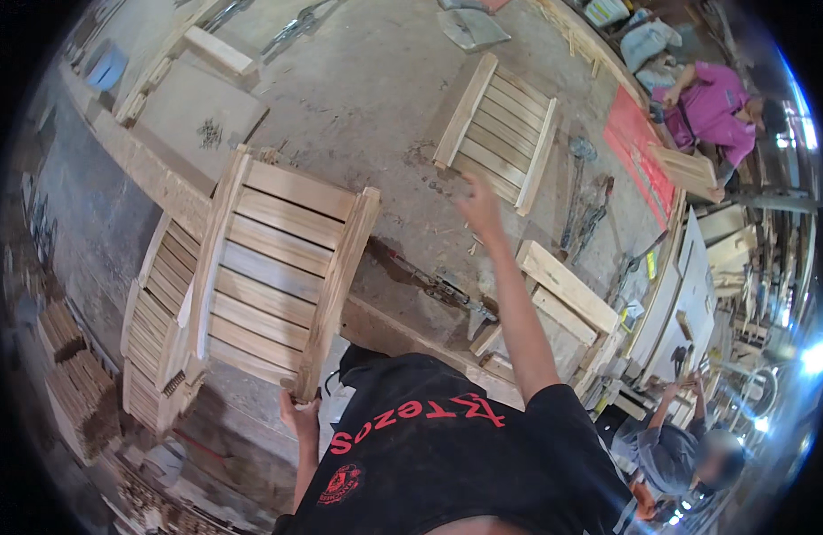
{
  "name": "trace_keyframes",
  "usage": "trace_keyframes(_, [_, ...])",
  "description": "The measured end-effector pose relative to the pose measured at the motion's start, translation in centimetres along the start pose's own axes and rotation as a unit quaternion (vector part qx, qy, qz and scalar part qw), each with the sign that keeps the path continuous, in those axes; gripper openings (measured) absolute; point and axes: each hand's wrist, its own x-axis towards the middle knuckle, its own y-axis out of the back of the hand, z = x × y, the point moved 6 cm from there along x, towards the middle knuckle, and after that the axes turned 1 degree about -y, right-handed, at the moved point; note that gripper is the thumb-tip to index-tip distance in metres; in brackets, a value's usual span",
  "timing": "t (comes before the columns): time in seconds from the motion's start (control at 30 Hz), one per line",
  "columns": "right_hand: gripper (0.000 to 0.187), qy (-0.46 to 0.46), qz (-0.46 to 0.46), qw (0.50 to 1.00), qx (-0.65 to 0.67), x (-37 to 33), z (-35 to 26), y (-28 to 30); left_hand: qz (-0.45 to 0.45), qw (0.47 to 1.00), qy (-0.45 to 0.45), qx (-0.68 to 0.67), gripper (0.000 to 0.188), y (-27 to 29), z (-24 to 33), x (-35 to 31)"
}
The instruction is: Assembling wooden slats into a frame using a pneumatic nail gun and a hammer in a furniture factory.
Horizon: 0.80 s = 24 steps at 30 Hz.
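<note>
A slatted wooden panel (273,236), made of two thick side rails with several cross slats, lies tilted at the left of the bench. My left hand (302,415) is closed on the lower end of its right rail. My right arm stretches forward, and my right hand (479,210) is near the lower corner of a second slatted panel (501,129), which lies flat on the grey surface. The right fingers are partly extended, with nothing seen between them. Whether they touch that panel's edge I cannot make out.
Stacked slatted frames (153,330) stand at the left. A long metal clamp (447,290) lies before me, by a wooden frame (563,303). A hammer (579,160) lies farther right. A person in pink (710,107) holds a wooden piece; another person (670,446) works lower right.
</note>
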Motion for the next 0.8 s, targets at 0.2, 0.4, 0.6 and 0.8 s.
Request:
trace_keyframes(0.2, [0.054,-0.244,0.079,0.962,-0.094,-0.7,15.4,5.1,-0.017,1.000,0.010,0.015,0.069,0.1,-3.4,-1.1])
trace_keyframes(0.4, [0.067,-0.384,0.014,0.914,-0.130,0.1,24.5,1.8,0.016,0.998,-0.027,0.061,0.086,-0.6,-11.1,-2.9])
trace_keyframes(0.6, [0.049,-0.327,0.103,0.912,-0.224,-0.1,27.1,3.6,-0.013,0.991,0.105,-0.084,0.083,-2.1,-13.3,-0.2])
trace_keyframes(0.8, [0.046,-0.395,0.032,0.917,0.053,-0.7,14.5,4.8,0.038,0.995,0.008,0.094,0.066,-0.1,-0.5,-0.8])
